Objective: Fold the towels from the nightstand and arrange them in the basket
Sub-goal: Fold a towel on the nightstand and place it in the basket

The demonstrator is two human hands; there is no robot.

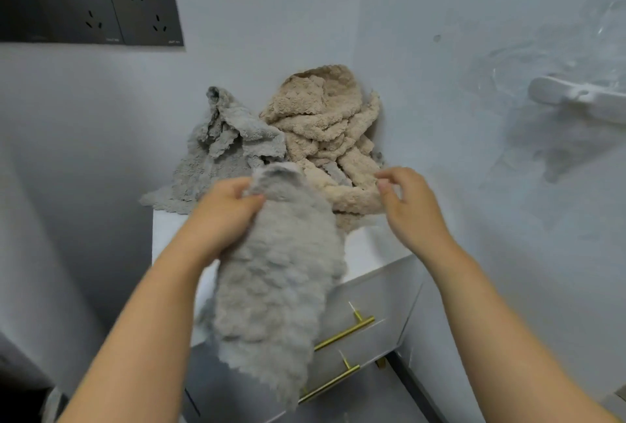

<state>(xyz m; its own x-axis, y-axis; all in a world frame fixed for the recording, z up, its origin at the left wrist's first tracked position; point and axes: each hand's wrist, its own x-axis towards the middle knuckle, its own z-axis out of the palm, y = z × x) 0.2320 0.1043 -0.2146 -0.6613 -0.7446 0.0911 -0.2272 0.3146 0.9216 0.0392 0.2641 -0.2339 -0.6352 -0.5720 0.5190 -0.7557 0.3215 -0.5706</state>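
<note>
View from above of a white nightstand (376, 283) set in a corner of pale grey walls. Its lower part is cut off at the bottom edge, and much of its front is hidden by a hanging towel.

The left hand (222, 219) is above the nightstand's front edge. Its fingers (251, 199) are curled and pinching the top of a fluffy grey towel (274, 290), which hangs down over the drawers and covers part of two brass handles (345, 333).

At the back of the nightstand's top, a second grey towel (220, 151) lies crumpled on the left. A beige towel (325, 131) is heaped just beside it on the right, against the wall.

The right hand (410, 205) is at the near right edge of the beige towel. Its fingers (384, 183) are bent with the thumb close to them. Blur makes it unclear whether they pinch the cloth.

On the wall up and left of the nightstand are dark power sockets (91, 9), cut off at the left. To the right, a white wall fitting (576, 100) is blurred and cut off.
</note>
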